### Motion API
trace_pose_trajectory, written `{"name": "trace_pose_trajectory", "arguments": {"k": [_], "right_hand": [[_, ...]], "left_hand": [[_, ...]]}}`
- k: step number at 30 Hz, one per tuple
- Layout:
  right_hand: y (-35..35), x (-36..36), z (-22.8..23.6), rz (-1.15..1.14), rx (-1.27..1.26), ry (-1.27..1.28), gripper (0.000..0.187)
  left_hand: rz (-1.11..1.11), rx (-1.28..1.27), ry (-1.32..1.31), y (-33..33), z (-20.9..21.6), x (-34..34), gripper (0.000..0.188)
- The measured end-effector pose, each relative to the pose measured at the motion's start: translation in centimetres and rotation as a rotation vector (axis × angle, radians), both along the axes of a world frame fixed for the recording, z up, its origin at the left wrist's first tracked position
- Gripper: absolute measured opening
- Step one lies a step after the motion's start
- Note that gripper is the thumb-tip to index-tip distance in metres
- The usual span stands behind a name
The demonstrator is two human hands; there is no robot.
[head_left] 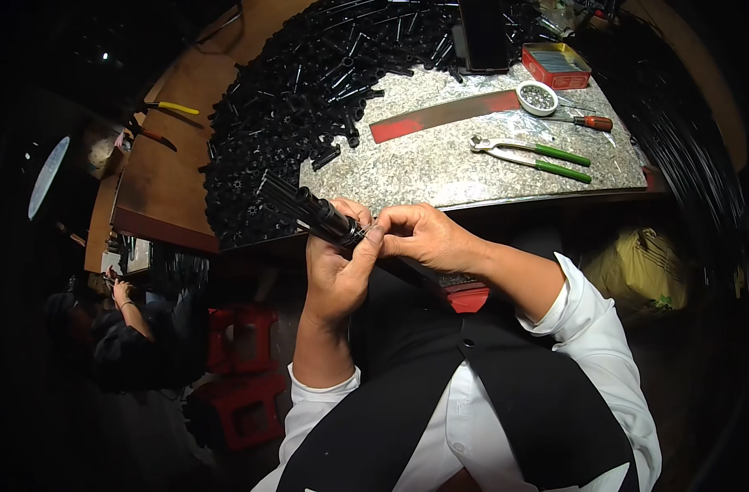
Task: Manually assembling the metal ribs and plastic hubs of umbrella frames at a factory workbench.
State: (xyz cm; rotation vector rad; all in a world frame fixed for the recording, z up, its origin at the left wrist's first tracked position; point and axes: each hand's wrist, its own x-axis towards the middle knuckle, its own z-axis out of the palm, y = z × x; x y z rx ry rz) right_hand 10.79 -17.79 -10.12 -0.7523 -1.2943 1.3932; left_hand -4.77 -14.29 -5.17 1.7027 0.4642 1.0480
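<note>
My left hand [342, 275] is closed around a bundle of thin black rods [286, 197] with a black tubular piece [329, 220] around them, much like a folded umbrella frame. The bundle tilts up to the left in front of the table edge. Against its near end, my right hand [424, 238] is closed in a pinch, thumb and forefinger touching the left thumb. Something thin and shiny shows between the fingertips, too small to name. Beyond my hands, pincers with green handles [547, 160] lie on the speckled board [440, 176].
A large heap of black tubular parts [284, 107] covers the table's left and back. On the board are a red-and-grey strip [444, 115], a white bowl of small metal pieces [537, 97], a screwdriver [592, 123] and a red tin [557, 66]. Long black rods [678, 139] hang at right. Another person's hand [122, 291] works at left.
</note>
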Motion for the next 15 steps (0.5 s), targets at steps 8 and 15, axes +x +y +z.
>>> {"name": "trace_pose_trajectory", "arguments": {"k": [8,15], "right_hand": [[0.0,0.3,0.9,0.008,-0.044,0.029,0.017],[-2.4,4.8,1.7,-0.359,0.289,-0.553,0.036]], "left_hand": [[0.103,0.099,0.008,0.0,-0.2,0.8,0.01],[0.133,0.061,0.009,-0.2,-0.6,2.3,0.019]]}}
